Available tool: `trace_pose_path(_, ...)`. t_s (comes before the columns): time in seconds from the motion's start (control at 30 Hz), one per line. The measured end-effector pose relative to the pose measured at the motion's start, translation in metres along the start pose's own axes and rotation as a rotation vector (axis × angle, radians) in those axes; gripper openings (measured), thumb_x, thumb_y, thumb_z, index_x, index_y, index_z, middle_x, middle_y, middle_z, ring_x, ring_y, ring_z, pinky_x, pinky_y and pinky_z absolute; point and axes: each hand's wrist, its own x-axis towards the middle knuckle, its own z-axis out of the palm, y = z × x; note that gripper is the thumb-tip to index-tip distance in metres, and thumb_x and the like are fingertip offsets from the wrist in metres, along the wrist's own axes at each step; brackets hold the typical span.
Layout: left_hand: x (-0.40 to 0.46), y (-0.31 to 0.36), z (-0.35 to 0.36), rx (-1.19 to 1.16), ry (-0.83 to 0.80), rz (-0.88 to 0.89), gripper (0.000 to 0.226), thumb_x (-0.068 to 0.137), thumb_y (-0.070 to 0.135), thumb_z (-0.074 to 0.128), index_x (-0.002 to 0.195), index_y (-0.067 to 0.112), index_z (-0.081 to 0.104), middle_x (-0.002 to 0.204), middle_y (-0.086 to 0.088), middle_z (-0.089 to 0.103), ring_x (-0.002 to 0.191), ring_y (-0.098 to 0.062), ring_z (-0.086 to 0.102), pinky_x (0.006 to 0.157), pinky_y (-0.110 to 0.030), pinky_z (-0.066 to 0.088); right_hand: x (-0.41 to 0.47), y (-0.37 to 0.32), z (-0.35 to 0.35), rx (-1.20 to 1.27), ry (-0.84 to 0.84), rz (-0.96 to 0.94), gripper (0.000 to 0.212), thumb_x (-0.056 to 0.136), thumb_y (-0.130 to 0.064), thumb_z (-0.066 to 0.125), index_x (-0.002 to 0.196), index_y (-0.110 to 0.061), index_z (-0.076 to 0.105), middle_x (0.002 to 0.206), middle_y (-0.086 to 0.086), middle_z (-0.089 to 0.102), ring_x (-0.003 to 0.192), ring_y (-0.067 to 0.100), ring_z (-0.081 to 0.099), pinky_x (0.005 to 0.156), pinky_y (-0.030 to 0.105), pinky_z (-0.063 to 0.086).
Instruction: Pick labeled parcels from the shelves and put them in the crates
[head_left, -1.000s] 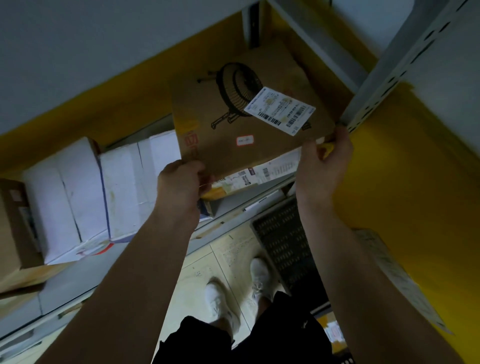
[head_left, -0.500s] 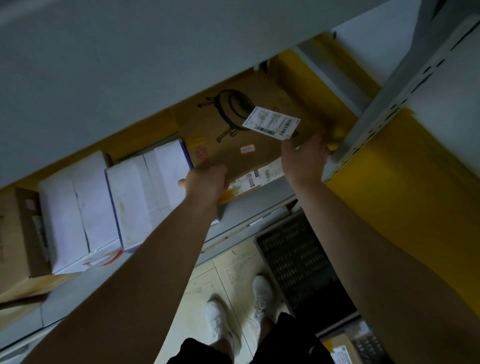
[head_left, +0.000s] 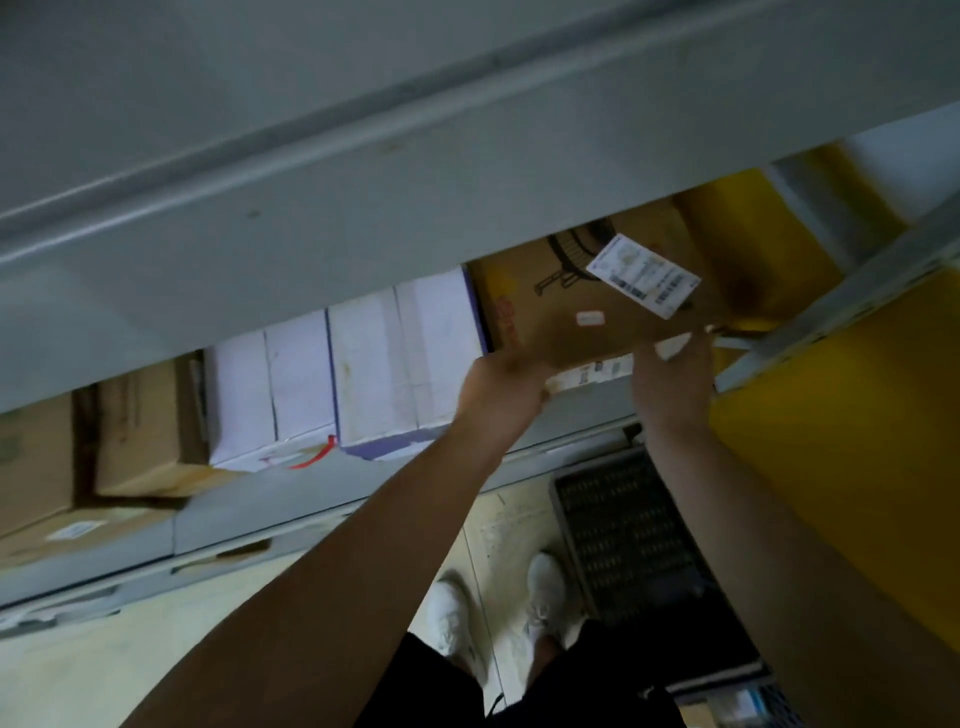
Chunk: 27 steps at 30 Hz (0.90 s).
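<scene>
We've got left hand (head_left: 501, 387) and right hand (head_left: 672, 376) closed on the brown parcel's (head_left: 582, 306) near edge, on the shelf (head_left: 311, 499) at 1 o'clock; crate (head_left: 623, 530) drop pending.

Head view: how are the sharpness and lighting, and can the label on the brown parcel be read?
Head view: dim, soft with motion blur; wide-angle bending of the shelf edge. The white label on the brown parcel shows barcodes, text unreadable. Both hands, left hand and right hand, are underexposed.
</scene>
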Motion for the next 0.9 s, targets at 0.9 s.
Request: trace_pose_path(0.9, -0.067, -0.176, -0.180, -0.524, 0.022, -0.033, 0.027, 0.104, 0.024, 0.069, 0.129, 0.016, 0.062, 0.116, -0.003, 0.071, 0.108, -0.020, 0.069, 0.094, -0.039, 0.057, -0.193, -0.014, 0.054, 0.327, -0.475, 0.408, 0.046, 0.094, -0.046, 0.070, 0.137, -0.031, 0.062, 0.135, -0.002, 0.068, 0.133, 0.022, 0.060, 0.096, 0.046, 0.059)
